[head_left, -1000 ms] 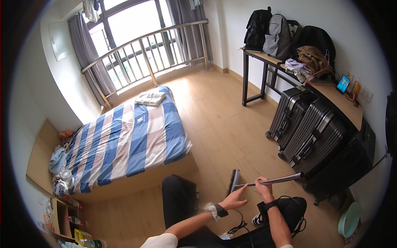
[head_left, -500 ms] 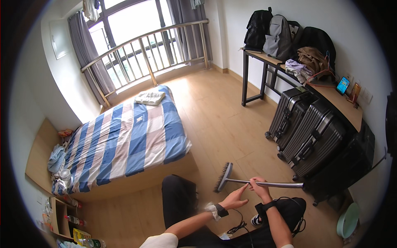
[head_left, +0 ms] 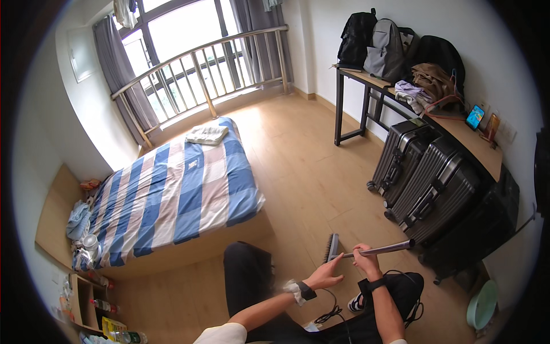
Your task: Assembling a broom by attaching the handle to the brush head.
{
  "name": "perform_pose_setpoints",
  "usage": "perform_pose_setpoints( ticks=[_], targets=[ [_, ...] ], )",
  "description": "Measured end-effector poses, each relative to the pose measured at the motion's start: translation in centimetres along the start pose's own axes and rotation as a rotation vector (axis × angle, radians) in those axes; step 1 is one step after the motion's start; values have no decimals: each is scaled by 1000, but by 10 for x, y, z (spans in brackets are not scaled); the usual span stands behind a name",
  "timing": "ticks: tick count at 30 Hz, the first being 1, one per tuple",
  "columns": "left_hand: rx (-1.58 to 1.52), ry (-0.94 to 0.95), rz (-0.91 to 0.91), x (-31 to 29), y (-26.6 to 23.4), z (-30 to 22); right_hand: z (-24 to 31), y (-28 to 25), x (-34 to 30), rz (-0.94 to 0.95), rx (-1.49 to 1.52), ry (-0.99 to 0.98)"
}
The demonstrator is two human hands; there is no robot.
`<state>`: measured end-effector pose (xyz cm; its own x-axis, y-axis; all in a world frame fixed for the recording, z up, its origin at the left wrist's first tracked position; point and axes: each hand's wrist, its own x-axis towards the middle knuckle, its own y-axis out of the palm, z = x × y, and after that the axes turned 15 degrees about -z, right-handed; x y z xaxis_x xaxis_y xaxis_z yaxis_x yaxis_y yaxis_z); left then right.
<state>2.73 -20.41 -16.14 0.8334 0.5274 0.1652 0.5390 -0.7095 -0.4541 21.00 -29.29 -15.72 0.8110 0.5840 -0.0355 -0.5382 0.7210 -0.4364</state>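
Note:
My right hand (head_left: pixel 365 261) is wrapped around the silver metal handle of a scrub brush (head_left: pixel 391 248). The brush's narrow grey head with dark bristles points left, and the handle's free end rises to the right beside the suitcases. My left hand (head_left: pixel 324 276) is open just below the brush head, index finger and thumb stretched out. Its fingertips come close to the handle near the head; whether they touch it I cannot tell. A dark band and a white scrunchie circle my left wrist, and a black band my right.
Black suitcases (head_left: pixel 438 192) stand at the right before a narrow table (head_left: pixel 490 152) bearing backpacks, clothes and a lit phone (head_left: pixel 475 117). A checked bed (head_left: pixel 172 195) fills the left. A green basin (head_left: pixel 481 305) and a loose black cable (head_left: pixel 327 315) are near me.
The brush has turned: its head has shifted right and nearer my left hand, and the handle's free end has tilted up. My right hand has moved slightly; the left stays in place.

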Motion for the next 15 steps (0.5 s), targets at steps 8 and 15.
perform_pose_setpoints(
  ticks=[8,15],
  targets=[
    [-64,36,-15,2,-4,-10,24,-1,-12,122,6,-67],
    [-99,44,0,0,-4,-11,16,2,-10,98,-93,-231]
  ],
)
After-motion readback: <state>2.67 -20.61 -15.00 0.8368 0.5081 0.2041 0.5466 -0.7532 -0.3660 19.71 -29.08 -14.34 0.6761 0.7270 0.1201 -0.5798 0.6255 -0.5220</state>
